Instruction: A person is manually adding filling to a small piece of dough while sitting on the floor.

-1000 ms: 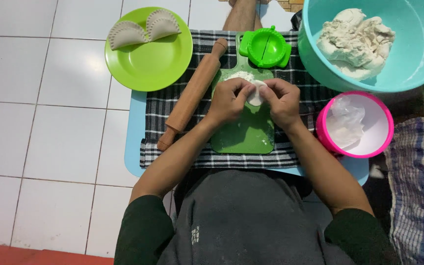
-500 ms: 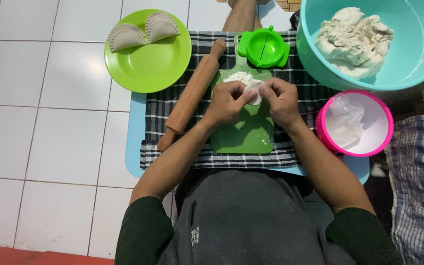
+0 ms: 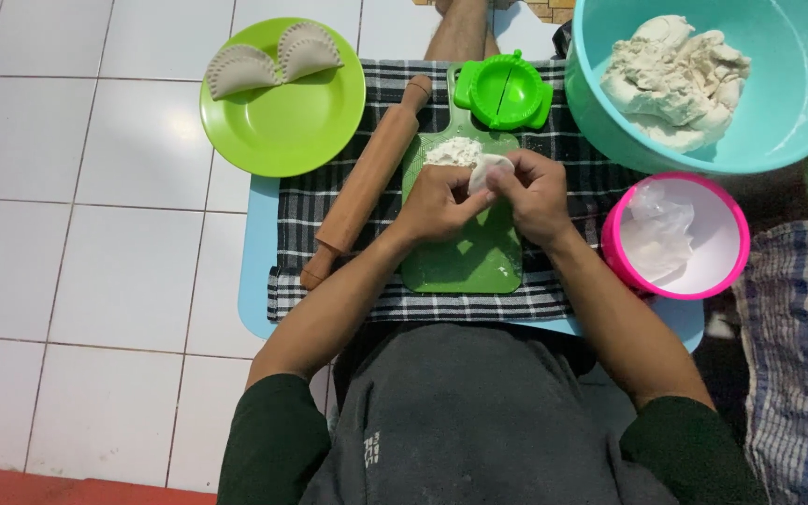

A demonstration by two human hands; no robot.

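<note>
My left hand (image 3: 437, 203) and my right hand (image 3: 537, 194) meet over a green cutting board (image 3: 465, 262). Together they pinch a small white piece of dough (image 3: 488, 168) between the fingertips. A little heap of flour (image 3: 454, 150) lies on the board just beyond the hands. A green round dumpling press (image 3: 503, 91) sits at the board's far end. A wooden rolling pin (image 3: 367, 180) lies slanted to the left of my left hand.
A green plate (image 3: 282, 112) with two crimped dumplings (image 3: 271, 58) stands at the far left. A teal bowl (image 3: 778, 140) holds a mass of dough (image 3: 675, 79). A pink bowl (image 3: 703, 271) with a plastic bag sits at right. A checked cloth (image 3: 320, 215) covers a blue mat.
Both hands stay over the board with the dough piece; the fingers have shifted slightly as they work it. Nothing else has moved.
</note>
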